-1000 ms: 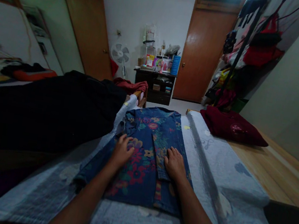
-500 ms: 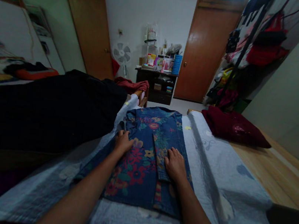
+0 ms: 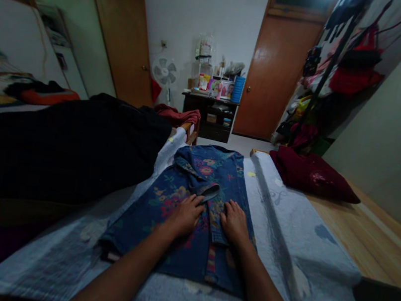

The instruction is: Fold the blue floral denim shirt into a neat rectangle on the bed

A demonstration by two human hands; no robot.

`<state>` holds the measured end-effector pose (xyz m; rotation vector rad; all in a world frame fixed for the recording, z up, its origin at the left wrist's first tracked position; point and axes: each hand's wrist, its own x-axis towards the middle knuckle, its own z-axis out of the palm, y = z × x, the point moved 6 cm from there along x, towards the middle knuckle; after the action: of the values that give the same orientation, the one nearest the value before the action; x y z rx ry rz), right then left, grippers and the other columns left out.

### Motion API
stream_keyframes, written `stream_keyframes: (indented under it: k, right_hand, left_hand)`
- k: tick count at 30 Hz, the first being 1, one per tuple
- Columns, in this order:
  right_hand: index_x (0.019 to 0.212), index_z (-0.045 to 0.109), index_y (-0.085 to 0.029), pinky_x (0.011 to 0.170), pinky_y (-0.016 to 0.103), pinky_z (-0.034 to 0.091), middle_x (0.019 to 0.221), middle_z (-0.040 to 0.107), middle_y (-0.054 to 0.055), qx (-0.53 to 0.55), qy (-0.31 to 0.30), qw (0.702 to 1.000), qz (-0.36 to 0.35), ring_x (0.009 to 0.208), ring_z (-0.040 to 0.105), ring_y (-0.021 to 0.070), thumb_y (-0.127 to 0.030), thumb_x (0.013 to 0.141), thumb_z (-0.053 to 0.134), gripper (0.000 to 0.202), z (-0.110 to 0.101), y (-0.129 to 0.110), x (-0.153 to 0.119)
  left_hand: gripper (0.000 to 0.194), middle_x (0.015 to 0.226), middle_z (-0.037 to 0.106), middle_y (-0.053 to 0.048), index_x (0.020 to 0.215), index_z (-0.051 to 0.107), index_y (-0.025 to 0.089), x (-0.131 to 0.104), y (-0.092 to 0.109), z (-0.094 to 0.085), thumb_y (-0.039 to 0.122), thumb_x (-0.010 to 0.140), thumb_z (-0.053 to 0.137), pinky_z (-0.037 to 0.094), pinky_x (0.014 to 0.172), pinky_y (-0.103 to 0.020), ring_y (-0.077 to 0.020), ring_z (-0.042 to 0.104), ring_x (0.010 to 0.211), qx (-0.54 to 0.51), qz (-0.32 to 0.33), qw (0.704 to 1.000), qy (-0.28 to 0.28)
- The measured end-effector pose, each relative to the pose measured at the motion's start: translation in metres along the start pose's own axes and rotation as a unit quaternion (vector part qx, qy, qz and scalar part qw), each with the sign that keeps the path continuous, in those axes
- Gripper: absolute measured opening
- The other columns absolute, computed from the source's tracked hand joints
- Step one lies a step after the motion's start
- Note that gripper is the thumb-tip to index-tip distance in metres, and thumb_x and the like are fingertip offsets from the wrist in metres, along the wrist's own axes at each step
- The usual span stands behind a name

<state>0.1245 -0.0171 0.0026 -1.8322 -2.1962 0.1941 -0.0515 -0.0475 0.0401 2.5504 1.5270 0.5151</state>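
Note:
A blue floral shirt [image 3: 160,215] lies spread over the bed, its collar toward the far end. My left hand [image 3: 187,215] is closed on the end of its left sleeve [image 3: 188,169], which bends in across the front; the cuff opening shows just beyond my fingers. My right hand [image 3: 235,221] lies on the shirt's right side, fingers stretched out over the edge of the other sleeve [image 3: 216,223]. That sleeve is folded down along the front, its cuff toward me.
A pale blue patterned sheet [image 3: 286,234] covers the bed under the shirt. A large black cloth heap [image 3: 65,150] lies at the left. A dark red cushion [image 3: 313,175] sits on the wooden board [image 3: 369,231] at the right. Beyond stand a fan [image 3: 165,72] and a dark cabinet [image 3: 209,116].
My left hand has moved right with the left sleeve, bringing its cuff from the shirt's side to the middle of the front. My right hand has stayed on the other sleeve.

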Motion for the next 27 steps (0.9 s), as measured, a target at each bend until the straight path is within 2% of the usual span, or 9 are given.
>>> stream_keyframes:
  k: [4, 8, 11, 14, 18, 20, 24, 27]
  right_hand:
    - [0.126, 0.059, -0.013, 0.107, 0.035, 0.033, 0.135, 0.056, 0.015, 0.056, -0.015, 0.998, -0.009, 0.127, 0.049, 0.0252, -0.027, 0.086, 0.051, 0.043, -0.008, -0.003, 0.012]
    - [0.123, 0.060, -0.013, 0.101, 0.029, 0.040, 0.125, 0.063, 0.012, 0.157, 0.005, 0.988, -0.007, 0.116, 0.057, 0.0215, -0.019, 0.083, 0.051, 0.042, -0.016, -0.018, 0.031]
    - [0.130, 0.053, -0.012, 0.100, 0.028, 0.041, 0.128, 0.061, 0.012, 0.239, 0.036, 0.970, 0.026, 0.117, 0.057, 0.0198, -0.016, 0.081, 0.049, 0.049, -0.014, -0.027, 0.047]
    - [0.133, 0.049, -0.010, 0.101, 0.029, 0.041, 0.130, 0.060, 0.013, 0.277, 0.066, 0.954, 0.089, 0.119, 0.056, 0.0205, -0.014, 0.078, 0.050, 0.055, -0.005, -0.027, 0.060]
    - [0.136, 0.047, -0.013, 0.095, 0.030, 0.046, 0.120, 0.065, 0.010, 0.296, 0.065, 0.946, 0.114, 0.109, 0.062, 0.0203, -0.012, 0.074, 0.051, 0.062, 0.004, -0.027, 0.074]
    - [0.134, 0.050, -0.014, 0.090, 0.031, 0.048, 0.111, 0.069, 0.009, 0.295, 0.058, 0.947, 0.115, 0.101, 0.065, 0.0206, -0.013, 0.074, 0.051, 0.061, 0.006, -0.027, 0.078]
    - [0.109, 0.068, -0.015, 0.088, 0.030, 0.047, 0.103, 0.071, 0.009, 0.291, 0.049, 0.950, 0.103, 0.097, 0.065, 0.0227, -0.016, 0.073, 0.054, 0.039, 0.004, -0.031, 0.084]
    - [0.089, 0.073, -0.017, 0.084, 0.028, 0.047, 0.092, 0.073, 0.007, 0.299, 0.049, 0.948, 0.100, 0.092, 0.065, 0.0217, -0.017, 0.073, 0.054, 0.025, 0.002, -0.033, 0.086]
  left_hand:
    - [0.035, 0.146, 0.046, -0.007, 0.120, 0.063, 0.024, -0.016, -0.012, -0.010, 0.018, 0.088, 0.052, 0.028, 0.116, -0.045, -0.0248, 0.039, 0.136, 0.017, -0.051, 0.998, 0.014]
    - [0.040, 0.147, 0.045, -0.010, 0.127, 0.059, 0.023, -0.037, -0.051, -0.036, 0.022, 0.087, 0.053, 0.024, 0.116, -0.050, -0.0306, 0.033, 0.140, 0.121, -0.186, 0.975, 0.022]
    - [0.042, 0.148, 0.042, -0.014, 0.129, 0.057, 0.022, -0.055, -0.080, -0.053, 0.024, 0.087, 0.053, 0.031, 0.111, -0.049, -0.0337, 0.034, 0.139, 0.169, -0.277, 0.946, 0.010]
    - [0.047, 0.146, 0.041, -0.017, 0.134, 0.053, 0.021, -0.066, -0.096, -0.058, 0.021, 0.088, 0.049, 0.039, 0.104, -0.045, -0.0325, 0.045, 0.130, 0.171, -0.318, 0.932, -0.016]
    - [0.050, 0.145, 0.043, -0.014, 0.136, 0.051, 0.027, -0.071, -0.103, -0.056, 0.015, 0.089, 0.042, 0.041, 0.102, -0.042, -0.0292, 0.051, 0.125, 0.157, -0.328, 0.931, -0.027]
    - [0.051, 0.144, 0.044, -0.015, 0.136, 0.051, 0.026, -0.071, -0.104, -0.056, 0.014, 0.089, 0.039, 0.043, 0.099, -0.042, -0.0301, 0.052, 0.122, 0.163, -0.337, 0.927, -0.029]
    - [0.048, 0.125, 0.057, -0.017, 0.135, 0.053, 0.022, -0.069, -0.103, -0.063, 0.014, 0.091, 0.034, 0.046, 0.091, -0.042, -0.0315, 0.058, 0.110, 0.188, -0.355, 0.915, -0.034]
    - [0.045, 0.113, 0.062, -0.015, 0.129, 0.058, 0.023, -0.065, -0.097, -0.069, 0.016, 0.093, 0.031, 0.046, 0.089, -0.040, -0.0296, 0.059, 0.106, 0.198, -0.343, 0.918, -0.031]
